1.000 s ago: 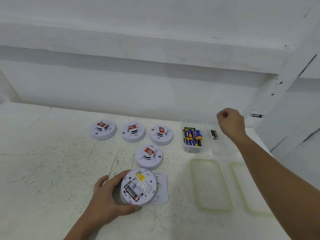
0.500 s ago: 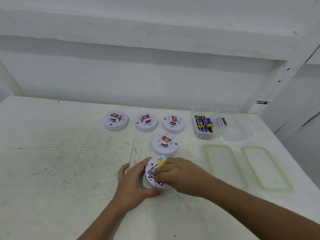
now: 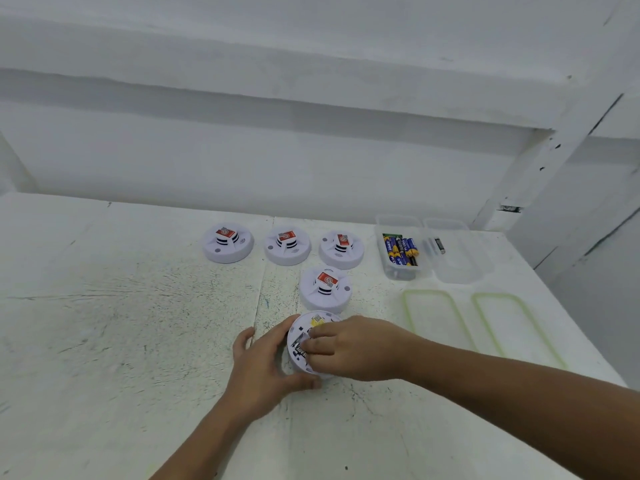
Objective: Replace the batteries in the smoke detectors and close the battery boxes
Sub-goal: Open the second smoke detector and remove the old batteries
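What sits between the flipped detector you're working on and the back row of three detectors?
A single smoke detector, red-labelled side up; the head view shows it.

Left hand (image 3: 263,365): mine, bare from fingertips to wrist.
Right hand (image 3: 349,348): mine too, bare all over.
Left forearm (image 3: 207,441): uncovered as far as the bottom edge of the view, slim.
Right forearm (image 3: 519,403): uncovered right to the frame's edge, looking broad where it nears my head camera.
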A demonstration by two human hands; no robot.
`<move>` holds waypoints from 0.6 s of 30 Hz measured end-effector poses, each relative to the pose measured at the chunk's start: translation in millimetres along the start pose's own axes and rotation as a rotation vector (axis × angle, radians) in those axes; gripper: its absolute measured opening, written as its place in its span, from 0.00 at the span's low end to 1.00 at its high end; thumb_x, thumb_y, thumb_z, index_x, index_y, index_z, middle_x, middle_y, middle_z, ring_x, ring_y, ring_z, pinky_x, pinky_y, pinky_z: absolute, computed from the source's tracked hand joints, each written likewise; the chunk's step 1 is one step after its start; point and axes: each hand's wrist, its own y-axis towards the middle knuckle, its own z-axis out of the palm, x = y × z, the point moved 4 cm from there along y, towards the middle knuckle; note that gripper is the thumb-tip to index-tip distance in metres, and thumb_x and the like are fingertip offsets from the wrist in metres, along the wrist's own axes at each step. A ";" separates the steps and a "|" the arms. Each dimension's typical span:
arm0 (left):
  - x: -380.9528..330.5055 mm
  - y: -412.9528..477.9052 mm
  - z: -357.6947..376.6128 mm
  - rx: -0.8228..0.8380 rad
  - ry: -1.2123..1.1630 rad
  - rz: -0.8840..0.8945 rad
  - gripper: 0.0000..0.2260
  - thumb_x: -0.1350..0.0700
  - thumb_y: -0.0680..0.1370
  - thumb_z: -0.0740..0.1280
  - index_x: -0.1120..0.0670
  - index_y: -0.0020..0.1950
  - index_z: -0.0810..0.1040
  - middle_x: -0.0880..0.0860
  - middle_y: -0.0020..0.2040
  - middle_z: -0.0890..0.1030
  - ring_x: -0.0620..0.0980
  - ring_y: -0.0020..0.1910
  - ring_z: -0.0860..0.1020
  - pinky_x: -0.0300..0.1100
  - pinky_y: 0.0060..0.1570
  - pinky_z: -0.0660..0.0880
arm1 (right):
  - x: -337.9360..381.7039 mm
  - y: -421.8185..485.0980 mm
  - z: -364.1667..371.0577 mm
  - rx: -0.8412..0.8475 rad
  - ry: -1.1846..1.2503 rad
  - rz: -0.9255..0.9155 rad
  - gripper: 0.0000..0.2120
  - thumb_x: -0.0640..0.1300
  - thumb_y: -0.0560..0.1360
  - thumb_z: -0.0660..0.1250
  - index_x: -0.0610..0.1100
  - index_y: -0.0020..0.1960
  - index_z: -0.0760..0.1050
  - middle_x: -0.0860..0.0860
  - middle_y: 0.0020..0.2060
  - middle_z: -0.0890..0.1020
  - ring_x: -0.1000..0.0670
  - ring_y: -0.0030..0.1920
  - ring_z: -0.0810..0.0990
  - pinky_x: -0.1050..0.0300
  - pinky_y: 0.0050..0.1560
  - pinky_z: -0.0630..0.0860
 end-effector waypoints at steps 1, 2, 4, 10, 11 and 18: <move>0.5 0.1 0.1 -0.005 0.007 0.001 0.35 0.31 0.57 0.70 0.20 0.59 0.57 0.20 0.55 0.71 0.26 0.60 0.69 0.40 0.68 0.43 | 0.5 -0.6 1.5 0.002 -0.018 -0.021 0.10 0.31 0.70 0.68 0.39 0.49 0.73 0.42 0.50 0.81 0.41 0.49 0.80 0.52 0.28 0.78; 1.2 0.4 0.4 -0.008 0.015 -0.001 0.35 0.30 0.57 0.70 0.20 0.60 0.57 0.20 0.55 0.71 0.26 0.60 0.69 0.41 0.69 0.43 | 1.2 -1.2 2.3 0.001 -0.039 -0.034 0.10 0.31 0.71 0.68 0.39 0.50 0.71 0.40 0.52 0.80 0.40 0.49 0.80 0.50 0.29 0.79; 2.0 0.6 1.0 -0.014 0.026 -0.004 0.34 0.30 0.57 0.69 0.20 0.60 0.57 0.20 0.55 0.70 0.26 0.60 0.69 0.41 0.69 0.43 | 1.5 -2.1 3.4 -0.004 -0.062 -0.047 0.11 0.32 0.72 0.67 0.38 0.52 0.69 0.37 0.55 0.78 0.38 0.50 0.79 0.48 0.33 0.80; -0.5 -0.7 2.0 -0.032 0.037 0.014 0.33 0.29 0.59 0.67 0.21 0.61 0.57 0.20 0.55 0.71 0.26 0.60 0.70 0.40 0.68 0.43 | 7.5 -5.1 4.6 -0.063 -0.140 -0.043 0.05 0.35 0.76 0.56 0.41 0.52 0.64 0.38 0.57 0.78 0.40 0.49 0.79 0.47 0.39 0.80; 0.6 -0.5 2.2 -0.036 0.039 0.016 0.32 0.29 0.60 0.67 0.22 0.61 0.58 0.21 0.55 0.72 0.27 0.60 0.70 0.40 0.68 0.43 | 8.3 -5.3 5.5 -0.068 -0.148 -0.030 0.05 0.36 0.77 0.54 0.41 0.51 0.63 0.39 0.57 0.78 0.41 0.49 0.79 0.48 0.39 0.80; 5.3 -0.5 4.3 -0.028 -0.008 0.016 0.38 0.27 0.57 0.70 0.30 0.65 0.64 0.25 0.56 0.76 0.29 0.60 0.71 0.40 0.70 0.41 | 7.2 -10.1 1.2 -0.145 -0.015 0.051 0.12 0.37 0.76 0.53 0.42 0.57 0.69 0.44 0.60 0.78 0.44 0.56 0.78 0.49 0.49 0.80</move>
